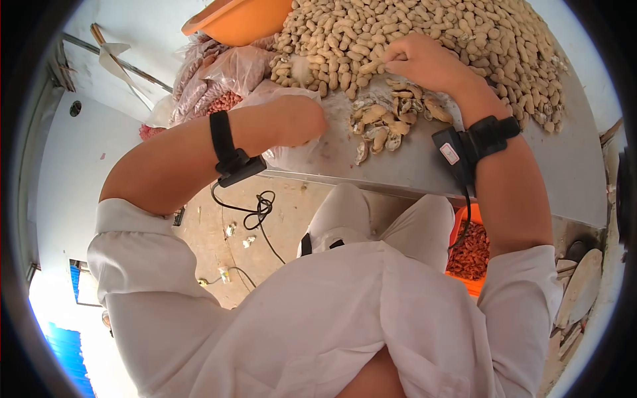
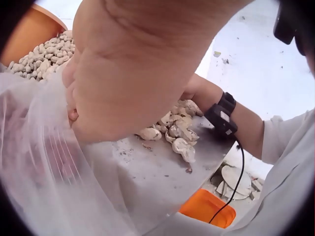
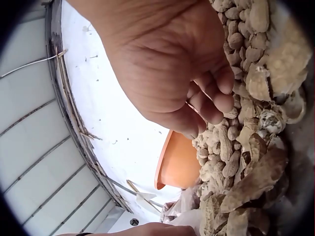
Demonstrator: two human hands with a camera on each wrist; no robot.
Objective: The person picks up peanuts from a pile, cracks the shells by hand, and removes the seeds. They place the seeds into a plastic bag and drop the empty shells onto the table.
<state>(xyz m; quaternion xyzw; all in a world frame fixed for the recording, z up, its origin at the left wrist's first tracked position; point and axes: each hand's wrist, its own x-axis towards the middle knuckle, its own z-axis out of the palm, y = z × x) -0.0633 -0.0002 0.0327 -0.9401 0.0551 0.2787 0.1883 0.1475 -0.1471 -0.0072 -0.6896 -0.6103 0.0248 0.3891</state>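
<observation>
In the head view my right hand point(image 1: 424, 61) is at the near edge of a large heap of unshelled peanuts point(image 1: 398, 20). Its fingers bend loosely toward the thumb in the right wrist view, with nothing visible between them. A small pile of cracked peanut shells point(image 1: 385, 119) lies on the metal tabletop just below that hand. My left hand point(image 1: 302, 121) hovers at the table's front left, over a clear plastic bag point(image 2: 44, 142). The back of the hand and the wrist hide most of its fingers, so I cannot tell whether it holds anything.
Bags of pink peanut kernels point(image 1: 222, 103) sit at the table's left, below an orange basin point(image 1: 242, 23). An orange tub of reddish bits point(image 1: 470, 252) stands under the front edge, beside the right knee. A black cable point(image 1: 262, 212) hangs from the left wrist strap.
</observation>
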